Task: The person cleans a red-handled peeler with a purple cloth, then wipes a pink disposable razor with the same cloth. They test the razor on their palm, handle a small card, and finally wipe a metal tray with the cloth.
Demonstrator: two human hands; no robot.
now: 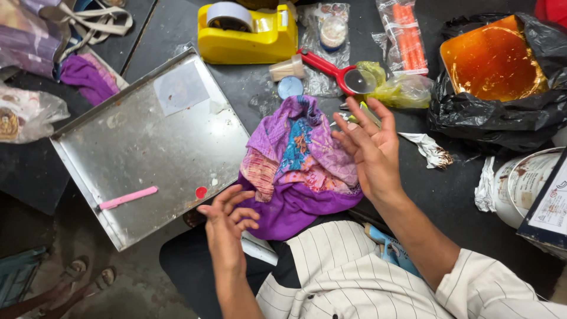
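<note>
A crumpled purple patterned cloth [298, 162] lies between my hands on the dark worktop, partly over my lap. My left hand [227, 221] hovers at its lower left edge with fingers apart and curled, holding nothing. My right hand [369, 145] is raised palm-up at the cloth's right side, fingers spread, empty. A metal tray [142, 147] sits to the left with a pink stick [128, 197] and a small red dot [201, 192] on it.
A yellow tape dispenser [248, 32], a red-handled magnifier [336, 72], plastic bags and an orange packet [403, 36] crowd the back. A black bag holding an orange slab [493, 59] is at right, a white bucket [525, 183] below it. Cloth bags [53, 35] lie far left.
</note>
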